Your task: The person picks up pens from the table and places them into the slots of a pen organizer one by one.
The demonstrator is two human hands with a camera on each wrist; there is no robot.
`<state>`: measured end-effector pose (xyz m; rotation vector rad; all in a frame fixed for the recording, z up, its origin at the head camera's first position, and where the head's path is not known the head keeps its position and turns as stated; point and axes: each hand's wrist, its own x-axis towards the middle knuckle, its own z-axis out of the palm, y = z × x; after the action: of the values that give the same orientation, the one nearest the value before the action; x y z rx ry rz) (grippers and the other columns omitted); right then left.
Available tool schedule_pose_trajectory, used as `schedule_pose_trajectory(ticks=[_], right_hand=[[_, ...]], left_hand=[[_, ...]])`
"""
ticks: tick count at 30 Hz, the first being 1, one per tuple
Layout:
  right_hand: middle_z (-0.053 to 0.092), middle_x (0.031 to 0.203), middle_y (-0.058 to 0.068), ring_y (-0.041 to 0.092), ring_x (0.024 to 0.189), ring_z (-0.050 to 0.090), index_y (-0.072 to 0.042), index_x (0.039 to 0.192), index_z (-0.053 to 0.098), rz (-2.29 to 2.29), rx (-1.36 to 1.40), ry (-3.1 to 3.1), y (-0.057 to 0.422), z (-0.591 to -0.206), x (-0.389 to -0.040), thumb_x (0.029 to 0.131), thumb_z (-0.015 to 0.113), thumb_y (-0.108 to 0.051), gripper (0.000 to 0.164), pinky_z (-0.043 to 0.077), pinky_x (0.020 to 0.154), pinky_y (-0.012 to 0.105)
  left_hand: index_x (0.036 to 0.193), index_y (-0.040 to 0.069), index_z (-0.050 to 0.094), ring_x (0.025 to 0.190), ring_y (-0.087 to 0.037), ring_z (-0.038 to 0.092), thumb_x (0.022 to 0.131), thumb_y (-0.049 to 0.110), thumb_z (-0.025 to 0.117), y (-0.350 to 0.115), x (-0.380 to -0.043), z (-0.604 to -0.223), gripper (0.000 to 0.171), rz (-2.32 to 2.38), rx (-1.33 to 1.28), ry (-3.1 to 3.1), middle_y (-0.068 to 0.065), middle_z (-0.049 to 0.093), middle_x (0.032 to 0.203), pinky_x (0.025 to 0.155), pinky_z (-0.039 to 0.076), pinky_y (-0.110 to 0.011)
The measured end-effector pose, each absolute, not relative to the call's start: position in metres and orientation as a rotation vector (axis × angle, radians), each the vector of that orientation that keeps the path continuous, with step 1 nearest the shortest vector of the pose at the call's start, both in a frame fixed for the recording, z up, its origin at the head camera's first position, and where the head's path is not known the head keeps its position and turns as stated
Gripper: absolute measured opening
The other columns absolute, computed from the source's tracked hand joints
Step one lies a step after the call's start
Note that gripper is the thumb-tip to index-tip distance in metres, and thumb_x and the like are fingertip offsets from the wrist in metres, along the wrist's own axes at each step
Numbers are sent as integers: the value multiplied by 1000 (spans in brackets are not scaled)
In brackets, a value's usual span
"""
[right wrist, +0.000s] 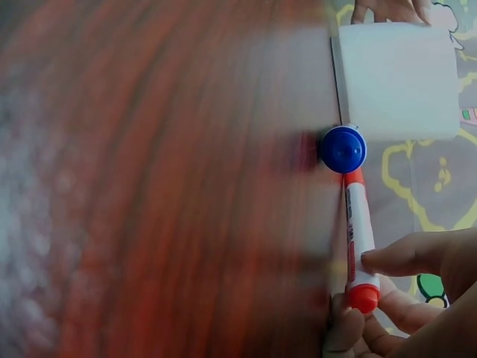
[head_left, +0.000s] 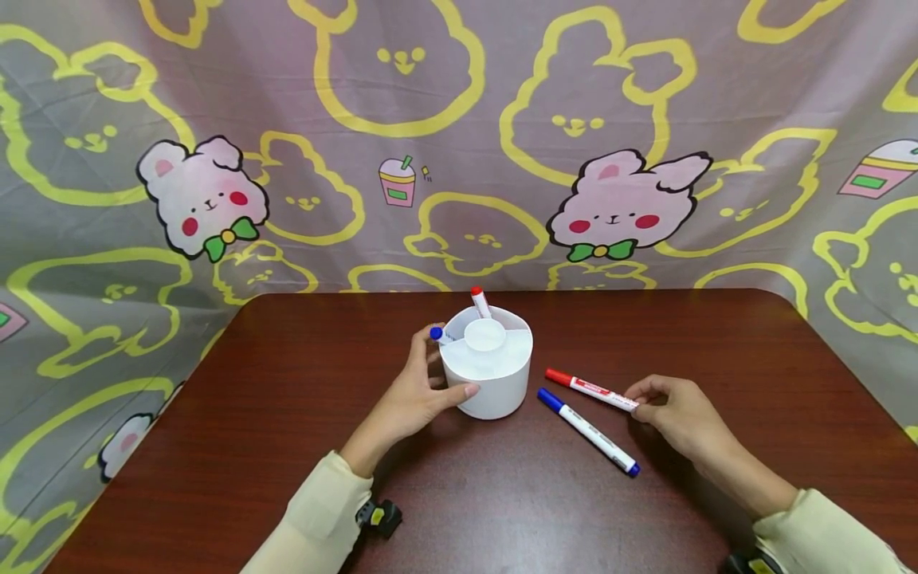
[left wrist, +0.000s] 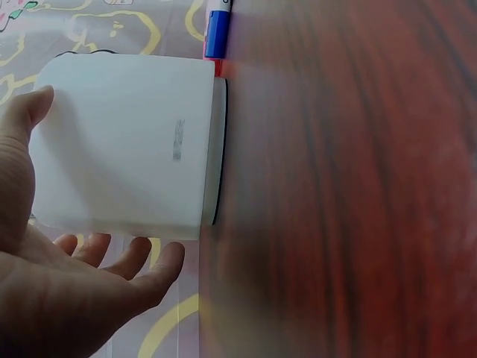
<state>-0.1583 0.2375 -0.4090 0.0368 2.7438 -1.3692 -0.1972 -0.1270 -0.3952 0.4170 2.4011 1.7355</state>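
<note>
A white round pen holder (head_left: 495,391) with compartments stands on the table. My left hand (head_left: 416,395) holds its left side, thumb on the front wall and fingers around the far side. In the holder lean a red-capped marker (head_left: 481,303) at the back and a blue-capped marker (head_left: 439,335) at the left. To the right, my right hand (head_left: 677,414) pinches the near end of a red whiteboard marker (head_left: 591,389) between thumb and fingers. A blue whiteboard marker (head_left: 590,430) lies on the table just in front of it. The right wrist view shows the thumb (right wrist: 406,253) on the red marker's barrel.
The dark reddish-brown wooden table (head_left: 287,430) has its far edge just behind the holder. Beyond it hangs a grey curtain (head_left: 459,159) with yellow outlines and cartoon rabbits. A black wrist camera (head_left: 380,516) sits under the left sleeve.
</note>
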Motion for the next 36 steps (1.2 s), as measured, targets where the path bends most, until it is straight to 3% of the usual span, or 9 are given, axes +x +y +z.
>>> schedule_pose_trajectory(ticks=[6, 13, 15, 21, 27, 36], right_hand=[[66, 82, -3, 9, 68, 57, 6, 111, 71, -1452, 93, 2691, 242, -408, -161, 92, 67, 0, 20, 48, 58, 25], [69, 86, -6, 6, 75, 60, 8, 116, 69, -1575, 134, 2619, 246, -406, -163, 94, 68, -2, 24, 50, 64, 25], [68, 87, -9, 4, 77, 60, 7, 115, 69, -1618, 145, 2602, 246, -405, -164, 94, 68, -2, 23, 52, 65, 25], [69, 88, -13, 1, 80, 68, -2, 104, 73, -1871, 130, 2481, 248, -406, -166, 95, 68, 1, 10, 59, 72, 21], [70, 90, -10, 1, 80, 70, -10, 97, 75, -2207, 74, 2268, 252, -405, -169, 96, 66, 7, 20, 60, 74, 17], [69, 98, -6, 6, 81, 71, -17, 97, 76, -2383, 10, 2112, 253, -394, -173, 96, 69, 6, 24, 61, 74, 20]], left_hand=[[166, 17, 17, 137, -41, 57, 90, 16, 84, -125, -197, -396, 101, 1748, 428, 2408, -17, 30, 161, 106, 55, -51], [165, 23, 25, 141, -32, 45, 89, 15, 85, -125, -197, -394, 97, 1708, 452, 2458, -13, 26, 159, 110, 53, -48], [164, 23, 25, 140, -33, 48, 89, 14, 85, -125, -197, -395, 96, 1720, 449, 2445, -12, 26, 159, 109, 53, -48], [161, 14, 21, 137, -41, 56, 92, 13, 81, -125, -196, -395, 92, 1757, 445, 2383, -18, 39, 161, 108, 53, -52], [159, 10, 20, 138, -37, 55, 93, 12, 80, -125, -196, -395, 89, 1761, 475, 2373, -22, 48, 154, 109, 52, -52], [161, 16, 20, 130, -39, 62, 92, 13, 81, -125, -196, -396, 92, 1778, 457, 2352, -21, 51, 153, 105, 56, -50]])
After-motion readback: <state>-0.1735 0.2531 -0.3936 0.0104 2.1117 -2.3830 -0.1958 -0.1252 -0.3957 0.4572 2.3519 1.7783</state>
